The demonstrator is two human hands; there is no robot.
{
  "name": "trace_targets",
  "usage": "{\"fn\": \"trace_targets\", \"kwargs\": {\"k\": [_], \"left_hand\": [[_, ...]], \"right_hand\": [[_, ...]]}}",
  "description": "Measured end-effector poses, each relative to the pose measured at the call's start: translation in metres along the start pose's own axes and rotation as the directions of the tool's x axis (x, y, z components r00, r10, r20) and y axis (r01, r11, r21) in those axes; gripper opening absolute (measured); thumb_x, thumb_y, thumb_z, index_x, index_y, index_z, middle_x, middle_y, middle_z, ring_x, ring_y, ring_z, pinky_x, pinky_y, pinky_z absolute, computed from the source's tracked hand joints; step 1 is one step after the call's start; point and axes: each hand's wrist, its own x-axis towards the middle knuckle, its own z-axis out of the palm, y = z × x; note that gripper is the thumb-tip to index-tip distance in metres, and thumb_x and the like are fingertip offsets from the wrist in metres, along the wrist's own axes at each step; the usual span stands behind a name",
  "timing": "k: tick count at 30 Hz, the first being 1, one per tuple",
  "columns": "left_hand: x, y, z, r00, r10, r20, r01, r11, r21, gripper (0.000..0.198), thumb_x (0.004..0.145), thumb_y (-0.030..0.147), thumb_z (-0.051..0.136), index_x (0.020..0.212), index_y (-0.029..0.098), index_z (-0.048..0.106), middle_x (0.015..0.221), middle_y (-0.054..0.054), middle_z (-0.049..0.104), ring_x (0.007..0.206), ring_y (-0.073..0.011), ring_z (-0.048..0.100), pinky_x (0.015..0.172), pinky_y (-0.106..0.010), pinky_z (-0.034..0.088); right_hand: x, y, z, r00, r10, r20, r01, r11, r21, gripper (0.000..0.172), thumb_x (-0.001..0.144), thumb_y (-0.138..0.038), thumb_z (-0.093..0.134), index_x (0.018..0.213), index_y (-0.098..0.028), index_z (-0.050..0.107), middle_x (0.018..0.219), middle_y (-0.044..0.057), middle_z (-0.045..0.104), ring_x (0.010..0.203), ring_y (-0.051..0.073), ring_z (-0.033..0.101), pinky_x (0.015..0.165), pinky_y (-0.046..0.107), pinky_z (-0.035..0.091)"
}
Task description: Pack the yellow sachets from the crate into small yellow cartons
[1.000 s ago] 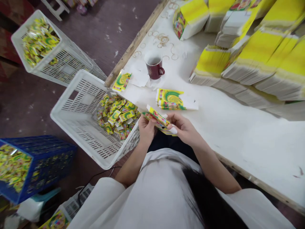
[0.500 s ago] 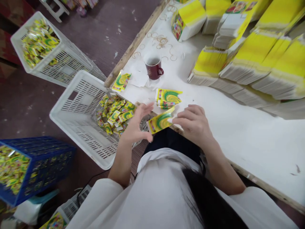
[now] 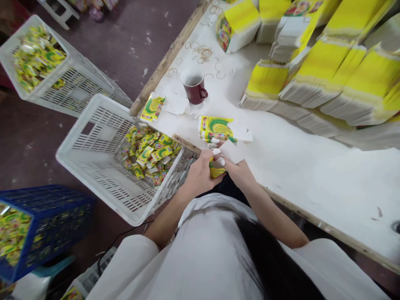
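My left hand (image 3: 198,175) and my right hand (image 3: 238,168) meet at the table's near edge, both closed around one small yellow-and-green carton (image 3: 215,171), which is mostly hidden between the fingers. White tips cover some of my fingers. Just beyond my hands lies a short stack of flat yellow-green cartons (image 3: 216,128) on the white table (image 3: 312,171). To my left stands a white slatted crate (image 3: 93,166) with a heap of folded cartons (image 3: 150,154) in its near corner.
A dark red mug (image 3: 194,88) and loose rubber bands (image 3: 203,54) lie further back. Tall piles of yellow flat cartons (image 3: 328,71) fill the table's far right. Another white crate (image 3: 37,62) and a blue crate (image 3: 34,225) of cartons stand on the floor.
My left hand, open beside the crate half a second ago, has come back and closed on the carton held by my right hand. The carton is now folded up between both hands.
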Motion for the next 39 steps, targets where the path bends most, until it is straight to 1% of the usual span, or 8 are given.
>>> {"fn": "trace_targets", "kwargs": {"k": [5,8,11,14,18,25,34,39], "left_hand": [[0.004,0.0,-0.002,0.996,-0.064,0.068,0.057,0.994,0.094,0.063,0.073,0.024,0.072,0.126,0.025,0.037,0.109,-0.006,0.064,0.095,-0.025,0.069,0.08,-0.036,0.055],[0.008,-0.003,-0.001,0.99,-0.091,0.11,0.088,0.996,0.034,0.072,0.071,0.021,0.07,0.132,0.022,0.031,0.103,-0.007,0.063,0.087,-0.0257,0.068,0.074,-0.038,0.055],[0.01,-0.007,0.003,0.992,-0.098,-0.077,0.099,0.995,0.004,0.088,0.064,0.026,0.079,0.137,0.019,0.028,0.125,-0.017,0.054,0.112,-0.0314,0.061,0.089,-0.045,0.053],[0.01,-0.008,0.0,0.933,-0.246,-0.263,0.24,0.969,-0.053,0.092,0.055,0.036,0.091,0.13,0.019,0.04,0.123,-0.015,0.055,0.117,-0.0324,0.058,0.097,-0.047,0.049],[0.011,-0.007,-0.012,0.863,-0.484,-0.148,0.352,0.784,-0.511,0.062,0.066,0.045,0.086,0.111,0.02,0.053,0.08,0.001,0.065,0.072,-0.0178,0.068,0.07,-0.032,0.056],[0.017,-0.002,-0.017,0.794,-0.597,-0.116,0.242,0.485,-0.84,0.062,0.056,0.035,0.094,0.104,0.021,0.057,0.088,0.001,0.075,0.069,-0.0142,0.073,0.07,-0.028,0.062],[0.021,-0.003,-0.02,0.788,-0.604,-0.121,0.226,0.466,-0.855,0.06,0.055,0.031,0.095,0.101,0.021,0.058,0.083,0.003,0.073,0.067,-0.0136,0.071,0.068,-0.027,0.062],[0.018,0.0,-0.014,0.811,-0.577,-0.092,0.258,0.495,-0.83,0.051,0.064,0.035,0.09,0.103,0.021,0.06,0.087,0.001,0.072,0.07,-0.0138,0.071,0.071,-0.027,0.061]], "right_hand": [[-0.003,0.002,0.0,0.991,-0.083,0.105,0.092,0.993,-0.076,0.046,0.092,-0.05,0.058,0.13,-0.024,0.062,0.129,0.009,0.068,0.127,0.031,0.059,0.11,0.049,0.044],[-0.01,0.004,-0.002,0.965,-0.157,0.212,0.204,0.952,-0.226,0.055,0.093,-0.033,0.055,0.146,-0.024,0.048,0.145,0.011,0.058,0.134,0.03,0.054,0.111,0.049,0.045],[-0.012,0.007,-0.005,0.95,-0.243,0.198,0.296,0.901,-0.318,0.055,0.092,-0.016,0.045,0.147,-0.026,0.049,0.148,0.009,0.055,0.137,0.026,0.052,0.114,0.046,0.045],[-0.008,0.012,-0.013,0.955,-0.296,0.01,0.275,0.876,-0.396,0.056,0.093,-0.013,0.04,0.146,-0.027,0.05,0.148,0.007,0.055,0.139,0.025,0.051,0.117,0.048,0.041],[-0.003,0.017,-0.024,0.95,-0.311,0.015,0.274,0.813,-0.514,0.057,0.094,-0.016,0.041,0.151,-0.025,0.043,0.157,0.01,0.043,0.145,0.028,0.042,0.117,0.05,0.041],[-0.004,0.017,-0.026,0.908,-0.295,0.297,0.413,0.745,-0.524,0.036,0.098,-0.026,0.051,0.132,-0.025,0.061,0.16,0.015,0.037,0.145,0.032,0.041,0.106,0.048,0.051],[0.001,0.009,-0.032,0.895,-0.266,0.358,0.417,0.785,-0.459,0.022,0.096,-0.028,0.052,0.116,-0.023,0.061,0.148,0.018,0.046,0.142,0.033,0.044,0.106,0.052,0.048],[0.002,0.005,-0.018,0.918,-0.285,0.275,0.379,0.832,-0.405,0.05,0.092,-0.032,0.056,0.137,-0.022,0.037,0.146,0.019,0.042,0.147,0.034,0.032,0.117,0.059,0.034]]}}
